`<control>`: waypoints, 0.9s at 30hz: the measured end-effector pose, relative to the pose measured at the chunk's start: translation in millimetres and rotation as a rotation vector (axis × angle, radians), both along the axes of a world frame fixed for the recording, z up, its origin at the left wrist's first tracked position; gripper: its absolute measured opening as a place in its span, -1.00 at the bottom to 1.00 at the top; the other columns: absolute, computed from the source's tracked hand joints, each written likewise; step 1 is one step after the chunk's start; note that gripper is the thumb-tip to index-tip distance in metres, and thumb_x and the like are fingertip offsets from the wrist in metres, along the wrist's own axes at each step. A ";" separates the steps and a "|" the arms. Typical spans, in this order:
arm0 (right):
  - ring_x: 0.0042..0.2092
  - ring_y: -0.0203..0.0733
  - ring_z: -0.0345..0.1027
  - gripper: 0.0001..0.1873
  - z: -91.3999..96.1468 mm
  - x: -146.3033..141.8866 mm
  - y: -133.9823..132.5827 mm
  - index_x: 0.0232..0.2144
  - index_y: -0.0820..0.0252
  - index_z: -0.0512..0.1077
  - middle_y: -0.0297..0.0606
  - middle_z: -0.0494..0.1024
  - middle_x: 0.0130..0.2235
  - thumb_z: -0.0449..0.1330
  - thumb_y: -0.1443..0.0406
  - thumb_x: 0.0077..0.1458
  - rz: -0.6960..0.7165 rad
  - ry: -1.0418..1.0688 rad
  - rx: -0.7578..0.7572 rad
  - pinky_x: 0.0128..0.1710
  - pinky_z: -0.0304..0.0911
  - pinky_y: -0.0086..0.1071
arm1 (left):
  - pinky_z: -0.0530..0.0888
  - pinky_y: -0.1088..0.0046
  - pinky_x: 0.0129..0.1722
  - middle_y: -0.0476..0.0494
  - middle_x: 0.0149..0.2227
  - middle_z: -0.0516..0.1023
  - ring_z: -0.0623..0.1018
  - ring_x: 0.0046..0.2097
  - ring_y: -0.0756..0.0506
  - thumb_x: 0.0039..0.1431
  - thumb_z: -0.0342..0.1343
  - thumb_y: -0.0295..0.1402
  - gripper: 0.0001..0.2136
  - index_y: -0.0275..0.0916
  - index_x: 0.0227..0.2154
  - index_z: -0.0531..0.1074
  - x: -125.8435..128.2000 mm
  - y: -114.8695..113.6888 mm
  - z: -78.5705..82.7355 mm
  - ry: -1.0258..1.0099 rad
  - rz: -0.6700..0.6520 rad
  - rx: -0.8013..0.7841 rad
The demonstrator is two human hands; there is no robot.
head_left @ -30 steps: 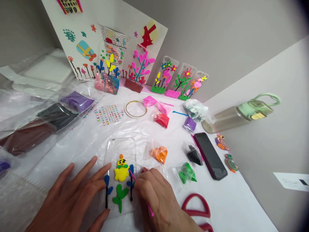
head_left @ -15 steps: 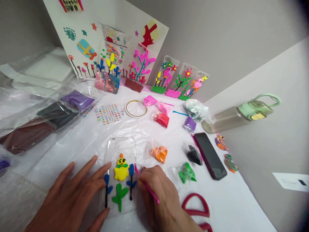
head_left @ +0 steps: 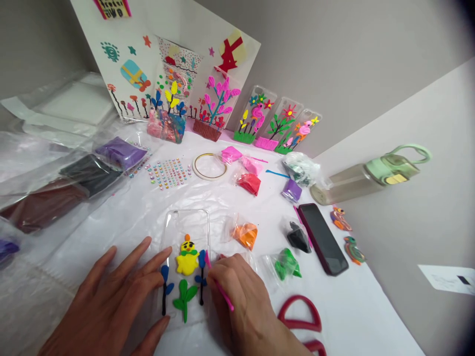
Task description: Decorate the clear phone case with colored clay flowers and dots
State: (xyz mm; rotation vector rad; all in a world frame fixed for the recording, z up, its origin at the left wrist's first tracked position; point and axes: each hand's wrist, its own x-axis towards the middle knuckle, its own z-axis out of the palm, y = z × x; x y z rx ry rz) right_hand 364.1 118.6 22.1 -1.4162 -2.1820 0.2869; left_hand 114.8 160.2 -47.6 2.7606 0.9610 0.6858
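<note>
A clear phone case [head_left: 187, 220] lies flat in front of me, with a yellow clay chick [head_left: 187, 263], a green clay plant [head_left: 184, 296] and two blue clay flowers on black stems stuck to it. My left hand [head_left: 118, 291] rests with spread fingers along the case's left edge, index finger and thumb at its side. In my right hand [head_left: 241, 296] a pink clay modelling tool [head_left: 224, 295] is pinched, and its flat tip is at the blue petal of the right flower [head_left: 202, 259]. My right fingers partly cover the case's right edge.
Bagged orange clay [head_left: 245, 235], green clay [head_left: 286, 264] and black clay [head_left: 298, 237] lie to the right, near a phone [head_left: 322, 238] and red scissor handles [head_left: 300, 312]. Decorated cases [head_left: 256, 113] lean at the back; a bottle [head_left: 352, 183] stands right. Bagged clay blocks [head_left: 89, 175] lie left.
The pink tool and my right hand have moved slightly left, bringing the tip onto the right flower's blue petal. My left hand has stayed nearly in place.
</note>
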 end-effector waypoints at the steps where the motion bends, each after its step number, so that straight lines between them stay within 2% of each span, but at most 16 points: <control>1: -0.30 -0.16 0.29 -0.71 -0.1 0.2 -0.5 -0.12 0.23 0.32 -0.20 0.49 -0.31 0.01 0.62 0.24 0.004 -0.003 -0.006 -0.32 0.29 -0.39 | -0.18 0.04 0.52 -0.15 0.34 0.45 0.04 0.52 -0.26 0.17 0.15 -0.14 -0.63 -0.10 0.02 0.38 0.1 -0.1 0.1 0.001 0.002 0.000; 6: -0.30 -0.16 0.28 -0.68 -1.0 0.2 -2.8 -0.14 0.22 0.31 -0.20 0.48 -0.32 0.01 0.63 0.16 0.004 0.025 0.033 -0.29 0.31 -0.37 | -0.20 0.09 0.52 -0.18 0.31 0.48 0.01 0.53 -0.25 0.18 0.15 -0.18 -0.66 -0.13 -0.01 0.39 1.2 1.1 3.2 -0.018 -0.008 0.010; 9: -0.29 -0.16 0.29 -0.70 -0.6 -0.9 -3.2 -0.15 0.22 0.32 -0.20 0.48 -0.32 0.02 0.63 0.16 0.009 0.002 0.023 -0.29 0.34 -0.37 | -0.18 0.09 0.52 -0.20 0.30 0.49 0.03 0.52 -0.26 0.18 0.14 -0.19 -0.66 -0.13 0.00 0.40 2.2 1.0 5.2 -0.030 0.000 0.007; 14: -0.27 -0.15 0.33 -0.70 -0.2 -0.6 -4.0 -0.14 0.22 0.32 -0.20 0.49 -0.31 0.03 0.62 0.17 0.014 -0.007 0.013 -0.16 0.43 -0.29 | -0.17 0.10 0.53 -0.16 0.29 0.51 0.09 0.51 -0.26 0.18 0.15 -0.17 -0.68 -0.11 -0.02 0.41 3.7 -0.4 4.9 -0.028 0.021 -0.002; 17: -0.26 -0.14 0.34 -0.70 -0.9 -0.2 -5.4 -0.14 0.22 0.32 -0.20 0.48 -0.31 0.02 0.61 0.17 0.019 0.002 0.012 -0.15 0.43 -0.27 | -0.15 0.11 0.53 -0.13 0.28 0.52 0.14 0.50 -0.27 0.19 0.15 -0.16 -0.68 -0.11 -0.03 0.42 4.0 -0.4 4.9 -0.036 0.033 -0.002; 22: -0.28 -0.16 0.32 -0.71 -0.3 -0.2 -6.2 -0.16 0.21 0.32 -0.22 0.45 -0.34 0.02 0.61 0.16 0.028 0.031 0.013 -0.08 0.44 -0.25 | -0.14 0.12 0.53 -0.14 0.28 0.52 0.07 0.52 -0.21 0.22 0.13 -0.19 -0.72 -0.11 -0.04 0.43 4.1 0.6 7.2 -0.019 0.033 0.008; 27: -0.27 -0.17 0.31 -0.64 -0.2 2.4 -6.3 -0.10 0.21 0.32 -0.23 0.44 -0.31 -0.01 0.61 0.13 0.003 0.100 0.047 -0.11 0.42 -0.33 | -0.16 0.14 0.53 -0.08 0.28 0.52 0.05 0.53 -0.18 0.21 0.13 -0.17 -0.70 -0.08 -0.02 0.42 3.9 0.5 7.1 0.006 0.043 0.004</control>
